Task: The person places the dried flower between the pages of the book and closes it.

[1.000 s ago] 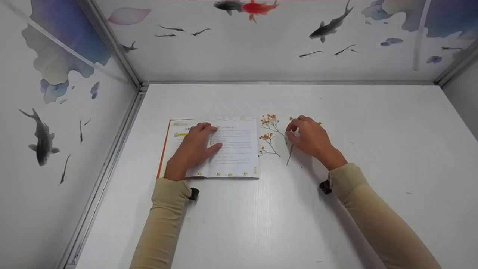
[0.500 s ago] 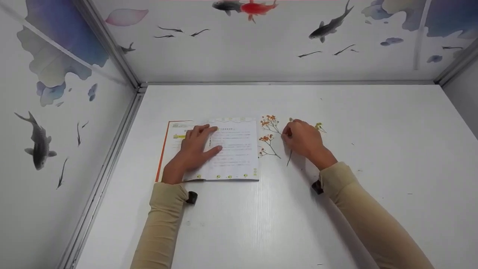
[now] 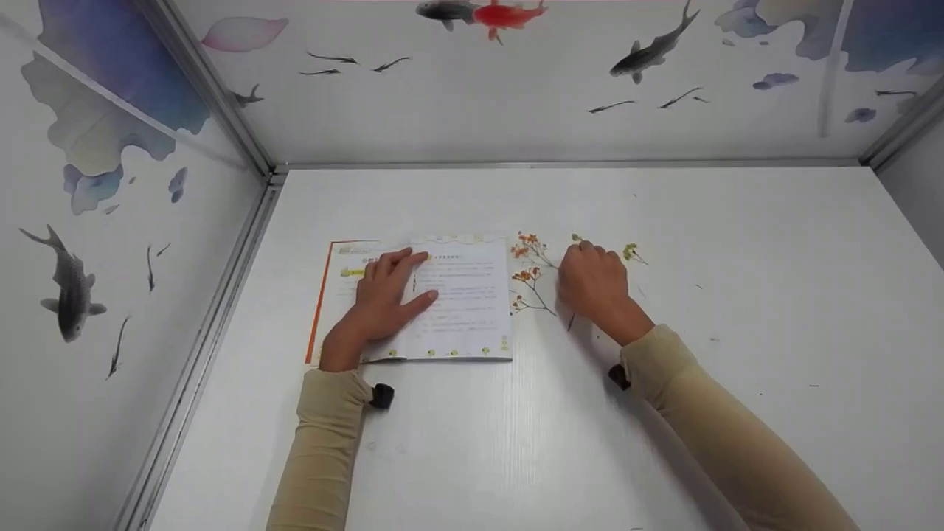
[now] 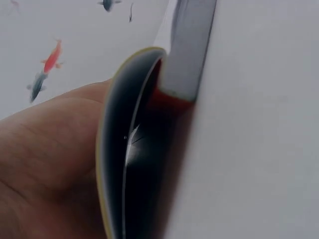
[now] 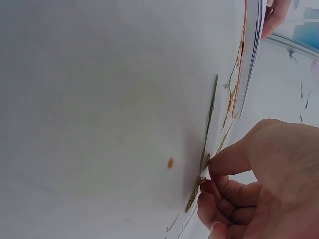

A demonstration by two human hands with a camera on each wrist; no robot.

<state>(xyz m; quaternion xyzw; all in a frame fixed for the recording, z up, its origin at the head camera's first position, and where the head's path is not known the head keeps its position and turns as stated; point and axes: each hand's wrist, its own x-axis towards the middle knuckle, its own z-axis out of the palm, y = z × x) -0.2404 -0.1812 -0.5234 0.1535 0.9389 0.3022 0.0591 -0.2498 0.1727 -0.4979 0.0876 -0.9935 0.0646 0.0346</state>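
Observation:
An open book (image 3: pixel 464 313) with printed pages lies on the white table. My left hand (image 3: pixel 383 301) rests across its middle, fingers spread and thumb out on the right page. In the left wrist view, a bowed sheet (image 4: pixel 117 114) of the book stands beside that hand. Right of the book, my right hand (image 3: pixel 596 287) has its fingers curled, with thumb and fingertips pinching a dried flower sprig (image 5: pixel 211 107) low at the table. Most of that sprig is hidden under the hand in the head view. Orange-flowered sprigs (image 3: pixel 526 276) lie between book and hand.
A small yellow-green sprig (image 3: pixel 633 252) lies right of my right hand. An orange scrap (image 5: pixel 171 163) and thin bits of stem are scattered on the table (image 3: pixel 737 295). White panels with painted fish (image 3: pixel 649 51) rise at the back and left.
My right hand has shifted a little left and nearer to me, and the yellow-green sprig beside it has come into view. My left hand stays on the book.

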